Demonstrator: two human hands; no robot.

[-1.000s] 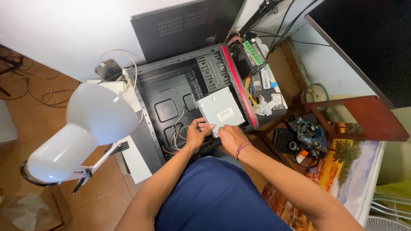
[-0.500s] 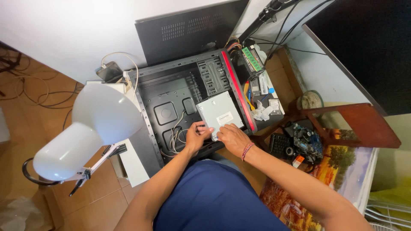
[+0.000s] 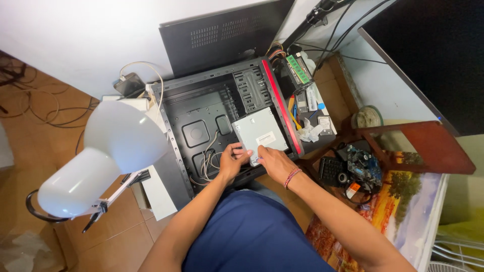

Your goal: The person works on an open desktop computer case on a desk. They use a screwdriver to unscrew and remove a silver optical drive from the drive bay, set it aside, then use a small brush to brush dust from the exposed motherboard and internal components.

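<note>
- Head view, far left: one white lamp (image 3: 108,151) with a big shade leans over the tiled floor (image 3: 55,106), its clamp arm near the bottom left; loose cables lie on the tiles beyond it.
- One black case (image 3: 212,126) lies open on its side in the middle, a red strip along its right edge; one black side panel (image 3: 222,38) leans on the white wall behind it.
- Left hand (image 3: 233,160) comes in from below on a bare forearm, bent at the wrist, fingers curled and pinching the near left corner of the drive (image 3: 259,135).
- One grey, flat, box-shaped drive sits inside the case at its right side, just beside the red strip, tilted; one small white rectangular label lies on its top toward the near edge.
- Right hand (image 3: 274,162) reaches in from the lower right, a red band (image 3: 291,176) on its wrist, fingers half closed and gripping the drive's near edge just beside the left hand.
- Right of the case, one green circuit stick (image 3: 297,69) lies among small parts; nearer, one dark circuit board (image 3: 363,166) rests by one small orange-and-white tag.
- Near right, one sheet with a painted yellow-and-blue landscape (image 3: 403,211) lies flat.
- Far right, one dark screen (image 3: 433,55) fills the corner.
</note>
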